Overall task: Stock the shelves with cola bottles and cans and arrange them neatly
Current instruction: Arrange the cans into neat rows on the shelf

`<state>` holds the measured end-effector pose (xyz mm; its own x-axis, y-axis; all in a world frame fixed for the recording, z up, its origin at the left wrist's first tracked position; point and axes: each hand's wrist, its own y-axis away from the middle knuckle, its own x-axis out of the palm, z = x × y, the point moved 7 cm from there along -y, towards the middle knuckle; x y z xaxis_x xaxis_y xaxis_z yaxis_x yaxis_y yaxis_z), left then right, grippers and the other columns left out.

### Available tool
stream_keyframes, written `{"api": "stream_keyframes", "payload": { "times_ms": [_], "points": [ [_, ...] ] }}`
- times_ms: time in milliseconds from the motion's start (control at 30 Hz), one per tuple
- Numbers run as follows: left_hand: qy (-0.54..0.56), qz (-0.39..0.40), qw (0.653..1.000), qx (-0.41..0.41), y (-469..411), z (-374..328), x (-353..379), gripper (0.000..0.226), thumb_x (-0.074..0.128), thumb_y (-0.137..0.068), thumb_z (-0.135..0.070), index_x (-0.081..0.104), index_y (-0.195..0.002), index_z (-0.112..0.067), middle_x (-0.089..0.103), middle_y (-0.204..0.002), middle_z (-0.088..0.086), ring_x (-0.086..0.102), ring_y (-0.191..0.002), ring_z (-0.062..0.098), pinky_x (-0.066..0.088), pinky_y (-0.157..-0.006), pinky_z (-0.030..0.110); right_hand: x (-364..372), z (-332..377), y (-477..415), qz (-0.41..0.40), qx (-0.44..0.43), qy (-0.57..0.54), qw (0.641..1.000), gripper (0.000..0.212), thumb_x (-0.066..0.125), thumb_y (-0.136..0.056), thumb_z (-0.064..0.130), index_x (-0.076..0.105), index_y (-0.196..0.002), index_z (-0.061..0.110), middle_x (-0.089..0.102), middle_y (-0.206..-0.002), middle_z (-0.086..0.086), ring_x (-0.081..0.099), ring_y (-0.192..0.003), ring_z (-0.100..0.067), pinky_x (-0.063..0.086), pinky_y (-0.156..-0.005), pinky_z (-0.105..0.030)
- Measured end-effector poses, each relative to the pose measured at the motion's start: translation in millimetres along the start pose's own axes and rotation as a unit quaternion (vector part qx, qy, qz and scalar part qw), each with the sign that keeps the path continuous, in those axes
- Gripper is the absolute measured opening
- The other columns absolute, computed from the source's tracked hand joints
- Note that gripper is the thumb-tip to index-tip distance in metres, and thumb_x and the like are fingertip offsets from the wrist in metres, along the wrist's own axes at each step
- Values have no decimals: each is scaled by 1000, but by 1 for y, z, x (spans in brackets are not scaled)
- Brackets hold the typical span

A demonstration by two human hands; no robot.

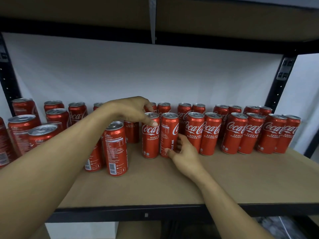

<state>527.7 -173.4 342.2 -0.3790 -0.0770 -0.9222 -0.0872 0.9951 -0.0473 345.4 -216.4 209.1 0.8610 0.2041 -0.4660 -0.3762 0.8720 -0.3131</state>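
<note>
Several tall red cola cans stand on a brown shelf board [172, 183]. My left hand [133, 109] reaches over the cans and grips the top of one front can [150, 140], thumb on its face and fingers behind its rim. Right beside it stands a can [169, 135] turned label sideways; my right hand [183, 150] holds its lower part, thumb in front and fingers round its right side. To the right, cans stand in neat pairs [203, 133], logos forward. To the left, cans [116, 149] stand loosely, turned different ways.
Black metal uprights [281, 83] frame the shelf, with a white wall behind. Another shelf board [224, 18] hangs close overhead. The shelf's front strip [241, 187] holds no cans. A black front rail [138, 213] edges the board; a lower shelf shows below.
</note>
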Motion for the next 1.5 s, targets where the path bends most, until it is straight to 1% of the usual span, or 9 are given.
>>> {"api": "stream_keyframes", "payload": {
  "times_ms": [167, 333, 467, 700, 867, 1000, 1200, 1333, 1500],
  "points": [
    [19, 19, 1000, 11, 4, -1, 1, 59, 82, -80, -38, 59, -133, -27, 62, -125, -7, 60, -111, 14, 50, -102, 42, -1, 0, 0, -4, -11, -2, 1000, 66, 75, -88, 10, 46, -147, 20, 63, -124, 10, 59, -111, -4, 50, -106, -32],
    [40, 34, 998, 16, 6, 1, 1, 57, 82, -80, -31, 60, -132, -29, 66, -124, -4, 67, -106, 16, 54, -99, 43, 2, 4, 2, -42, -23, 22, 999, 68, 80, -84, 12, 47, -144, 17, 64, -130, 1, 59, -108, -6, 50, -103, -30],
    [38, 32, 998, 24, 5, 2, 1, 56, 83, -80, -30, 61, -132, -30, 67, -120, -7, 65, -109, 16, 52, -101, 44, 1, 8, 6, -69, -26, 58, 996, 68, 83, -82, 21, 47, -139, 17, 63, -132, 0, 62, -118, -15, 50, -101, -31],
    [43, 33, 998, 28, 4, 3, 2, 55, 82, -80, -30, 61, -132, -33, 67, -121, -7, 65, -110, 15, 51, -102, 44, -1, 13, 9, -97, -38, 101, 989, 70, 86, -78, 33, 46, -135, 20, 61, -131, 0, 61, -119, -16, 50, -98, -30],
    [44, 31, 998, 28, 3, 6, 3, 57, 82, -80, -33, 60, -133, -35, 65, -127, -5, 63, -114, 16, 50, -104, 45, -3, 7, 8, -71, -11, -4, 997, 73, 86, -80, 31, 48, -141, 19, 60, -129, 8, 58, -114, -6, 46, -93, -17],
    [56, 33, 997, 37, 4, 7, 3, 57, 82, -81, -28, 60, -133, -35, 65, -127, -9, 62, -115, 13, 49, -103, 40, 2, -2, 4, -1, 18, -64, 998, 75, 78, -87, 11, 40, -151, 20, 57, -141, 3, 56, -127, -14, 47, -109, -36],
    [69, 49, 996, 36, 2, 5, 1, 65, 82, -81, -16, 55, -140, -28, 61, -134, -9, 60, -120, 14, 48, -106, 44, 3, -1, 1, -28, 9, -28, 999, 66, 78, -86, 9, 48, -145, 18, 63, -133, 0, 60, -121, -13, 48, -107, -33],
    [80, 42, 995, 38, 2, -1, -7, 66, 82, -81, -28, 53, -140, -28, 62, -129, -9, 60, -117, 14, 51, -99, 37, -1, 5, 5, -53, -3, 0, 999, 65, 80, -85, 12, 50, -142, 16, 64, -131, 0, 60, -119, -12, 47, -102, -24],
    [49, 34, 998, 37, 1, -9, -7, 76, 81, -71, -49, 54, -138, -27, 62, -125, -5, 63, -106, 11, 56, -85, 31, -3, 7, 8, -83, -8, 29, 996, 65, 84, -81, 19, 52, -137, 16, 66, -128, 0, 63, -117, -15, 51, -101, -30]
  ]
}}
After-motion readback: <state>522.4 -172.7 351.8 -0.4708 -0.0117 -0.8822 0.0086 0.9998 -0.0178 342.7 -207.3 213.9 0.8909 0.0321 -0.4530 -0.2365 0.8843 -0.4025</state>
